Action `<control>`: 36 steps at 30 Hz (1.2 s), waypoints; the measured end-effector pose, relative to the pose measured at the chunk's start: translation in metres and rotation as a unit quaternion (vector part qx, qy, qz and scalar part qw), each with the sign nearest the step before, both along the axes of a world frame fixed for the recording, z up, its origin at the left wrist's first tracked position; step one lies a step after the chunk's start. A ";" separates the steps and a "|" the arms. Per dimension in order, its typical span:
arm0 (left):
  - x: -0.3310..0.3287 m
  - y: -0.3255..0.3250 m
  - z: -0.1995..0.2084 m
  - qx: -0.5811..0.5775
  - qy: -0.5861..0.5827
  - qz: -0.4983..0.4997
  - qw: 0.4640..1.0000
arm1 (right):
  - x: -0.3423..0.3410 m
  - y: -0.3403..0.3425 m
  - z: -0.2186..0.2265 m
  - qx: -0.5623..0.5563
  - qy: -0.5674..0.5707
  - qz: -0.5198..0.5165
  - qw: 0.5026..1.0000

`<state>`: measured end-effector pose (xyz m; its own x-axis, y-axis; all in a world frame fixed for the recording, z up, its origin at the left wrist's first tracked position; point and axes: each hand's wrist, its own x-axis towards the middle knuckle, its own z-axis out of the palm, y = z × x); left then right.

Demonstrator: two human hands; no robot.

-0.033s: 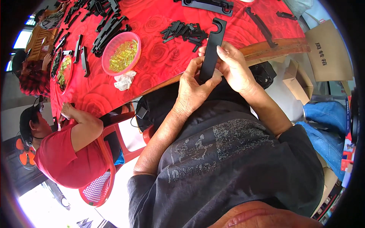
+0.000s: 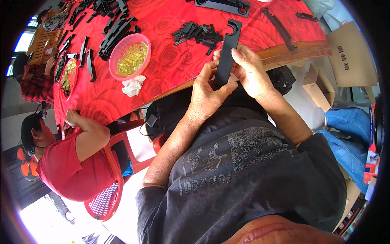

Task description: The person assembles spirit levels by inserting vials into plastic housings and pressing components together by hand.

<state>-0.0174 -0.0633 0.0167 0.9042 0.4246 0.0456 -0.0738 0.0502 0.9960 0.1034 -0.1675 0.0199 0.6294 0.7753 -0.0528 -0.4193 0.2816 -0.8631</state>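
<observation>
A long flat black plastic bar (image 2: 227, 57) with a rounded notch at its far end is held between both hands, just off the table's near edge. My left hand (image 2: 208, 91) grips the lower end, its thumb and fingers bent round it. Higher up, my right hand (image 2: 251, 71) has its thumb pressed on the bar's right side, the other fingers behind it and partly hidden. Beyond the bar, a heap of small black plastic pieces (image 2: 197, 34) lies on the red table. To the left stands a pink bowl (image 2: 112, 67) of clear yellow small parts (image 2: 132, 61).
Black strips (image 2: 115, 36) are piled at the far left, and more black bars (image 2: 221, 7) lie at the back. A crumpled white tissue (image 2: 133, 86) is beside the bowl. A co-worker in a red shirt (image 2: 81, 162) sits at left. Cardboard boxes (image 2: 319, 87) stand at right.
</observation>
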 end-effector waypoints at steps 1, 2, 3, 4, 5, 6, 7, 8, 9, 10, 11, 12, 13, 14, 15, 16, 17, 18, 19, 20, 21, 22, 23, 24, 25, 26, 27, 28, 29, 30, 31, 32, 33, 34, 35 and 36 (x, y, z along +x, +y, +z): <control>-0.001 0.000 0.005 -0.065 0.024 -0.015 0.997 | 0.001 0.000 -0.001 -0.021 0.007 -0.006 1.000; -0.003 0.000 0.011 -0.129 0.047 -0.030 0.990 | 0.002 -0.001 -0.002 -0.043 0.013 -0.012 0.999; -0.004 0.003 0.010 -0.130 0.047 -0.029 0.990 | 0.003 -0.002 -0.004 -0.043 0.014 -0.012 0.999; -0.004 0.007 0.009 -0.163 0.046 -0.044 0.985 | 0.005 -0.003 -0.007 -0.037 0.022 0.002 0.999; -0.005 0.011 0.008 -0.196 0.044 -0.059 0.978 | 0.005 -0.003 -0.009 -0.032 0.030 0.016 0.999; -0.005 0.012 0.009 -0.220 0.025 -0.064 0.973 | 0.005 -0.003 -0.007 -0.032 0.031 0.017 0.999; -0.005 0.015 0.009 -0.220 0.026 -0.063 0.973 | 0.004 -0.002 -0.004 0.000 0.069 0.018 0.997; -0.006 0.018 0.008 -0.241 0.024 -0.075 0.967 | 0.003 -0.002 -0.002 0.033 0.108 0.019 0.993; -0.006 0.019 0.008 -0.261 0.022 -0.087 0.961 | 0.003 -0.002 -0.003 0.032 0.108 0.019 0.993; -0.007 0.018 0.010 -0.261 0.023 -0.087 0.961 | 0.003 -0.003 -0.005 0.038 0.094 0.028 0.994; -0.007 0.015 0.013 -0.226 0.041 -0.063 0.971 | 0.004 -0.002 -0.006 0.043 0.078 0.038 0.995; -0.007 0.013 0.014 -0.189 0.058 -0.040 0.979 | 0.002 -0.001 -0.006 0.042 0.077 0.039 0.995; -0.005 0.011 0.009 -0.190 0.058 -0.039 0.979 | -0.003 0.001 -0.004 0.034 0.073 0.005 0.997; -0.003 0.010 0.005 -0.007 0.033 0.000 0.999 | -0.007 0.002 -0.004 0.025 0.070 -0.030 0.997; -0.002 0.010 0.002 0.175 0.007 0.039 0.984 | -0.006 0.002 -0.004 0.024 0.070 -0.030 0.997; -0.005 0.009 0.001 0.193 0.041 0.036 0.980 | -0.005 0.002 -0.004 0.015 0.068 -0.039 0.997; -0.005 0.009 0.004 0.192 0.041 0.036 0.980 | -0.003 0.002 -0.004 0.006 0.067 -0.049 0.997; -0.004 0.009 0.006 0.250 0.026 0.040 0.967 | -0.003 0.002 -0.003 0.006 0.066 -0.049 0.997; -0.004 0.008 0.007 0.307 0.011 0.044 0.950 | -0.004 0.002 -0.002 0.018 0.058 -0.057 0.996; -0.004 0.008 0.008 0.307 0.011 0.045 0.950 | -0.004 0.003 0.000 0.030 0.051 -0.065 0.996; -0.004 0.007 0.008 0.327 0.007 0.047 0.944 | -0.005 0.003 0.002 0.030 0.051 -0.063 0.996; -0.004 0.007 0.008 0.346 0.003 0.049 0.937 | -0.005 0.003 0.005 0.045 0.052 -0.054 0.996; -0.004 0.006 0.008 0.346 0.003 0.049 0.937 | -0.005 0.003 0.007 0.060 0.052 -0.045 0.996; -0.004 0.006 0.008 0.320 -0.026 0.035 0.946 | -0.004 0.003 0.008 0.059 0.052 -0.045 0.996; -0.004 0.006 0.007 0.294 -0.053 0.021 0.954 | -0.002 0.003 0.009 0.066 0.051 -0.046 0.995; -0.003 0.006 0.008 0.293 -0.053 0.020 0.954 | -0.002 0.001 0.009 0.071 0.051 -0.048 0.995; -0.003 0.006 0.009 0.287 -0.064 0.023 0.956 | 0.000 -0.001 0.008 0.070 0.052 -0.048 0.995; -0.002 0.006 0.011 0.280 -0.075 0.026 0.957 | 0.002 -0.003 0.006 0.066 0.044 -0.042 0.996; -0.002 0.005 0.015 0.279 -0.075 0.027 0.957 | 0.005 -0.003 0.004 0.061 0.036 -0.034 0.997; -0.001 0.004 0.022 0.257 -0.056 0.024 0.964 | 0.006 -0.004 0.002 0.069 0.042 -0.017 0.997; 0.000 0.003 0.027 0.235 -0.036 0.021 0.971 | 0.006 -0.004 0.002 0.068 0.041 -0.016 0.997; 0.001 0.003 0.030 0.274 -0.033 0.024 0.961 | 0.004 -0.004 0.004 0.054 0.049 -0.031 0.997; 0.002 0.003 0.033 0.273 -0.033 0.026 0.961 | 0.002 -0.003 0.005 0.040 0.056 -0.046 0.997; 0.002 0.004 0.035 0.352 -0.017 0.035 0.935 | 0.001 -0.003 0.006 0.039 0.055 -0.045 0.997; 0.003 0.004 0.035 0.429 -0.001 0.042 0.902 | -0.001 -0.002 0.006 0.034 0.051 -0.044 0.997; 0.003 0.005 0.033 0.413 -0.006 0.027 0.910 | -0.003 0.000 0.006 0.029 0.047 -0.043 0.998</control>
